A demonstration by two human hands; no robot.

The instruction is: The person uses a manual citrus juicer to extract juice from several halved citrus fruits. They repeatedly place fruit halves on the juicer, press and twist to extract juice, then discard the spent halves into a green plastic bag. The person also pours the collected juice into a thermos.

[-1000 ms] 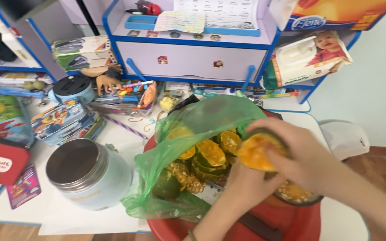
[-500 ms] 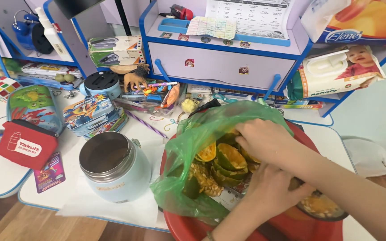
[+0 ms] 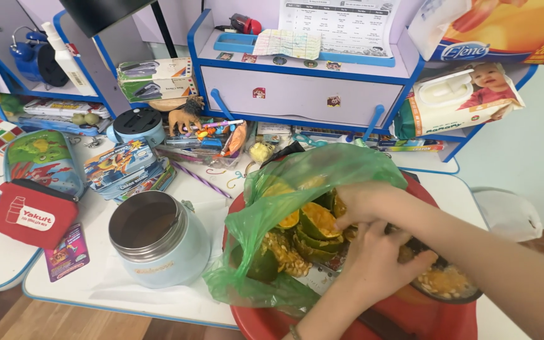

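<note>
Hands moved down into the green bag [image 3: 297, 189] w/ fruit peels [image 3: 313, 226] (in red tub [image 3: 266, 321]): right hand [image 3: 366, 204] now pinches peels, left hand [image 3: 373, 264] presses nearby, grip unclear.

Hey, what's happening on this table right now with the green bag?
A person works with both bare hands over a round red plastic basin. The right hand reaches into a thin green plastic bag of orange-and-green fruit peels; whether it grips one is unclear. The left hand presses down beside them. A dark bowl of pulpy seeds sits in the basin, and a pale blue steel-rimmed canister stands nearby.
</note>
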